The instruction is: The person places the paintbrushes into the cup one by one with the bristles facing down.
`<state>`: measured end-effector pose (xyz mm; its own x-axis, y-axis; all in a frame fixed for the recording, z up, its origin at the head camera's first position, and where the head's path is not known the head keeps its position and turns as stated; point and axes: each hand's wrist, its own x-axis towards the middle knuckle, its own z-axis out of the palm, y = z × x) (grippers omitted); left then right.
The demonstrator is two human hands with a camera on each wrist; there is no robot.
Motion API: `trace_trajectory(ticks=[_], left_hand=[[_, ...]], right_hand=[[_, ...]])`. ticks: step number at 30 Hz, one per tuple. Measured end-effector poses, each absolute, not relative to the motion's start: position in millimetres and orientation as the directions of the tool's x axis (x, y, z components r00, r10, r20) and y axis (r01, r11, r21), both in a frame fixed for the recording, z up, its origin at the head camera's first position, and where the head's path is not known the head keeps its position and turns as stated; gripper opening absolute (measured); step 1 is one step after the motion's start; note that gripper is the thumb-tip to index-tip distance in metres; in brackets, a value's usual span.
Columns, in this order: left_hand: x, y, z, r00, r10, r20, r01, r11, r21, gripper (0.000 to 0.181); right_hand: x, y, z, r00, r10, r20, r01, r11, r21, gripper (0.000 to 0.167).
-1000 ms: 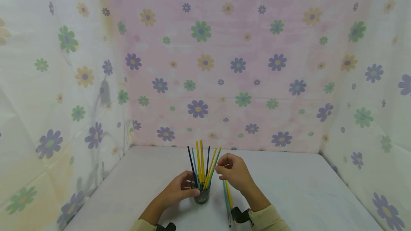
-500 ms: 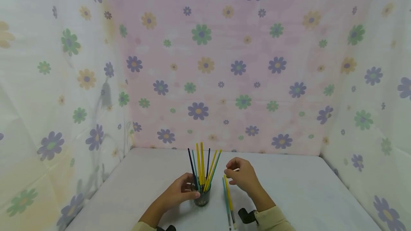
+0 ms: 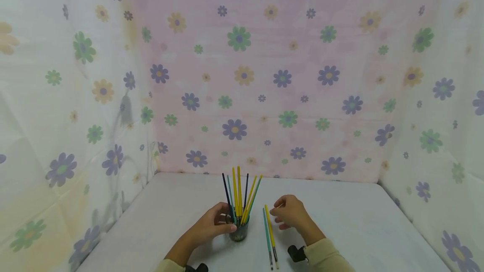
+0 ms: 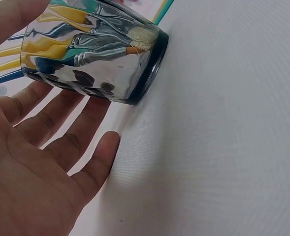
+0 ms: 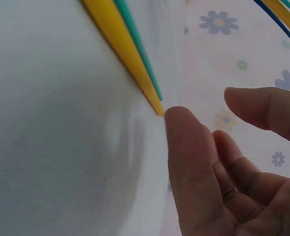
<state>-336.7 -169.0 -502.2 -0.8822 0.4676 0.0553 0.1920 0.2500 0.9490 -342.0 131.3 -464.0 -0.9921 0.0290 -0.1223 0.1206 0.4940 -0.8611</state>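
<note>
My left hand (image 3: 209,225) holds a clear dark-tinted glass (image 3: 239,235), thumb on one side and fingers on the other. Several paintbrushes (image 3: 239,192) with yellow, teal and dark blue handles stand in it, bristles down, as the bristle ends (image 4: 144,37) behind the glass wall confirm in the left wrist view. To the right, a teal paintbrush (image 3: 266,234) and a yellow paintbrush (image 3: 270,231) lie side by side on the table. Just beside their handle tips is my right hand (image 3: 293,213), fingers parted and holding nothing; in the right wrist view one fingertip appears near the yellow handle (image 5: 125,46).
A white-covered table (image 3: 340,221) spreads under both hands. Flower-printed cloth (image 3: 264,62) hangs behind it and along both sides. Dark wrist cameras (image 3: 296,253) sit at the sleeves.
My right hand has moved away from the brushes in the glass, rightward and down, to beside the brushes on the table. The left hand stays at the glass.
</note>
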Motion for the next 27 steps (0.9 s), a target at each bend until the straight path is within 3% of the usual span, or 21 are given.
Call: trace_trajectory(ticks=[4,9,16,27], left_hand=[[-335.7,-168.9,-501.2,-0.881,0.470,0.058,0.200,0.257,0.945,0.056],[-335.7,-168.5,-501.0,-0.882,0.468,0.059,0.204,0.265,0.942,0.056],[-335.5,-167.4,-501.3,-0.882,0.468,0.057,0.201,0.263,0.944,0.058],[-336.0,-168.8,-500.8,-0.886,0.461,0.047,0.191,0.271,0.944,0.057]], right_hand=[[-342.8,129.4,-465.0,-0.979,0.049,-0.196,0.187,0.580,-0.793,0.027],[-342.7,125.0,-468.4,-0.976,0.022,-0.216,0.176,0.667,-0.724,0.033],[-342.8,119.4,-476.7,-0.980,-0.001,-0.198,0.138,0.713,-0.688,0.035],[-345.8,114.3,-474.3,-0.967,0.044,-0.251,0.203,0.727,-0.656,0.032]])
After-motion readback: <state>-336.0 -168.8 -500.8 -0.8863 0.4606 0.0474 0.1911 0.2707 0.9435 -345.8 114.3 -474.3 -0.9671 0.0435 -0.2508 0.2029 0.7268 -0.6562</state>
